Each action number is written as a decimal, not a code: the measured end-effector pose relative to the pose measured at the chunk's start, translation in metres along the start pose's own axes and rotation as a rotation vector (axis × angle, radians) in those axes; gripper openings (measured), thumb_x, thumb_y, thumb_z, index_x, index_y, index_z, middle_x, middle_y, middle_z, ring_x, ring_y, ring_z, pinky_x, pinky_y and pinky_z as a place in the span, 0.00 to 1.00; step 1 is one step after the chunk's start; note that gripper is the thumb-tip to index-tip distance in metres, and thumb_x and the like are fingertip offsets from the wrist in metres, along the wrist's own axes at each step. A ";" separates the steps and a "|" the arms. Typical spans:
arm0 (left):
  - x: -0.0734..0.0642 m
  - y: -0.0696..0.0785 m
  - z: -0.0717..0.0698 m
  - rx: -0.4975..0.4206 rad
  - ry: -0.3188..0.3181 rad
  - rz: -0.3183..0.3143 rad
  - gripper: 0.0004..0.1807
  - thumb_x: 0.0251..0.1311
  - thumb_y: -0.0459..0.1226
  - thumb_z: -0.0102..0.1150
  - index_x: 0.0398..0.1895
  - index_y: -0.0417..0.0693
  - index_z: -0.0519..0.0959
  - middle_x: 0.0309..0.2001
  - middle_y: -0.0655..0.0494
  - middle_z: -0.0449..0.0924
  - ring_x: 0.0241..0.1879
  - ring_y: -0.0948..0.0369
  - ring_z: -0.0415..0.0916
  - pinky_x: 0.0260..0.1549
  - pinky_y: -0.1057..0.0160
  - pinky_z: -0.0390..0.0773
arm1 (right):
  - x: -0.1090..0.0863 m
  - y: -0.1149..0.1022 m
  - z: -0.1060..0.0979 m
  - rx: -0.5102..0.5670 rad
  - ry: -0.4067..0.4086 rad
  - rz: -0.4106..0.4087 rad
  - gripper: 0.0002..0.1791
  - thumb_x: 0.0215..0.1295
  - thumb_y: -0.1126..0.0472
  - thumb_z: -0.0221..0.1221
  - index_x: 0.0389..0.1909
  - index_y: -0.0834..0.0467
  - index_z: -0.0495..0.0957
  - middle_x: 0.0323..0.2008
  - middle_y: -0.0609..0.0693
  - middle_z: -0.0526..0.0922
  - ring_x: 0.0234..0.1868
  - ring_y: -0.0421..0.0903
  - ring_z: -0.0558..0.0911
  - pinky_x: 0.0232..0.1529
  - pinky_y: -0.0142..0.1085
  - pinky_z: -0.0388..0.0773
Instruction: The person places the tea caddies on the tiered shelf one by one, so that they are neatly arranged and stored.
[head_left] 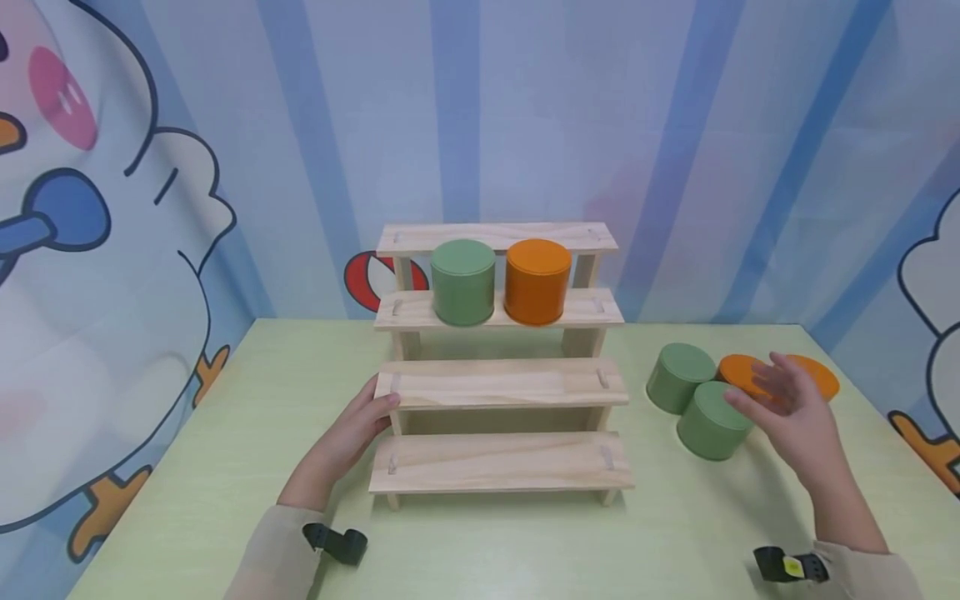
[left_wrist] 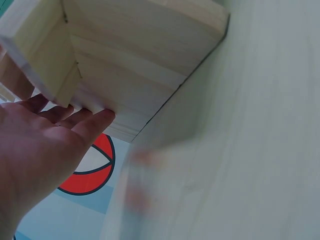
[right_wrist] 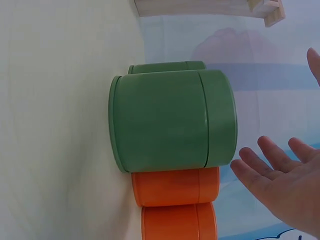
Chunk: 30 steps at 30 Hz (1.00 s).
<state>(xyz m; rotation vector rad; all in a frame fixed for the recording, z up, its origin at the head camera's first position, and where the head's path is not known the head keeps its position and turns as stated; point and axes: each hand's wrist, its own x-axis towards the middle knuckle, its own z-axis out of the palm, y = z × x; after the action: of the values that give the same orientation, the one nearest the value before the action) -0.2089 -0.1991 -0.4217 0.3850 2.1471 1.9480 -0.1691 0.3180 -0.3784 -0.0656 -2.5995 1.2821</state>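
Note:
A stepped wooden stand is on the table, with a green canister and an orange canister upright side by side on its third tier from the bottom. My left hand holds the stand's left side by the second tier; in the left wrist view its fingers lie against the wooden side. Over to the right, my right hand hovers with spread fingers above a group of canisters. A green canister is nearest it, not touching the fingers. Another green canister and two orange ones adjoin it.
The pale table runs back to a striped blue backdrop printed with cartoon figures. Each wrist wears a dark strap with a small device.

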 end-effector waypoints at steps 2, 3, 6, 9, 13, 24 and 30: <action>0.000 0.000 0.000 0.002 0.001 0.002 0.39 0.70 0.46 0.42 0.78 0.51 0.39 0.75 0.42 0.44 0.71 0.45 0.51 0.69 0.45 0.52 | 0.001 0.002 0.000 -0.009 -0.016 0.018 0.49 0.66 0.49 0.58 0.77 0.58 0.38 0.70 0.67 0.57 0.65 0.65 0.63 0.45 0.14 0.68; 0.000 0.000 0.000 0.001 0.001 0.002 0.39 0.70 0.46 0.43 0.78 0.51 0.39 0.75 0.42 0.44 0.71 0.45 0.51 0.69 0.45 0.52 | 0.001 0.003 0.000 -0.012 -0.024 0.027 0.49 0.66 0.48 0.58 0.76 0.59 0.38 0.71 0.68 0.56 0.65 0.66 0.63 0.50 0.20 0.71; 0.000 0.000 0.001 0.003 0.003 -0.001 0.39 0.70 0.46 0.43 0.78 0.51 0.39 0.75 0.42 0.44 0.72 0.45 0.51 0.70 0.44 0.52 | 0.002 0.006 0.001 -0.016 -0.047 0.056 0.51 0.66 0.47 0.59 0.76 0.59 0.36 0.71 0.68 0.55 0.65 0.67 0.63 0.60 0.42 0.72; 0.000 0.000 0.001 0.003 0.006 -0.008 0.39 0.69 0.46 0.43 0.78 0.51 0.39 0.75 0.42 0.44 0.72 0.45 0.50 0.70 0.44 0.51 | 0.002 0.009 0.002 -0.015 -0.054 0.071 0.52 0.65 0.46 0.59 0.76 0.61 0.36 0.71 0.70 0.55 0.65 0.68 0.62 0.58 0.61 0.65; -0.001 0.001 0.001 -0.003 0.006 -0.013 0.39 0.70 0.46 0.42 0.78 0.51 0.39 0.75 0.42 0.44 0.72 0.45 0.50 0.70 0.45 0.51 | 0.002 0.013 0.003 -0.011 -0.053 0.079 0.52 0.65 0.46 0.59 0.76 0.63 0.37 0.69 0.71 0.57 0.63 0.68 0.62 0.56 0.63 0.64; -0.001 0.001 0.001 -0.011 0.004 -0.023 0.38 0.70 0.46 0.42 0.78 0.51 0.39 0.75 0.43 0.44 0.72 0.46 0.49 0.70 0.45 0.50 | 0.004 0.021 0.009 0.000 -0.083 0.096 0.54 0.63 0.45 0.61 0.76 0.63 0.37 0.69 0.73 0.55 0.65 0.74 0.58 0.56 0.68 0.61; -0.001 0.001 0.001 -0.008 0.005 -0.025 0.39 0.70 0.46 0.43 0.78 0.51 0.39 0.75 0.42 0.44 0.72 0.45 0.50 0.70 0.45 0.51 | 0.004 0.021 0.011 0.002 -0.091 0.081 0.55 0.62 0.48 0.63 0.75 0.64 0.38 0.69 0.73 0.54 0.65 0.74 0.57 0.57 0.68 0.61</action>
<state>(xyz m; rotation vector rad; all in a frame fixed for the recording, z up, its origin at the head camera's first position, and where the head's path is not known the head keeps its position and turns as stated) -0.2081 -0.1985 -0.4204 0.3507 2.1358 1.9462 -0.1766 0.3227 -0.4007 -0.1160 -2.6974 1.3453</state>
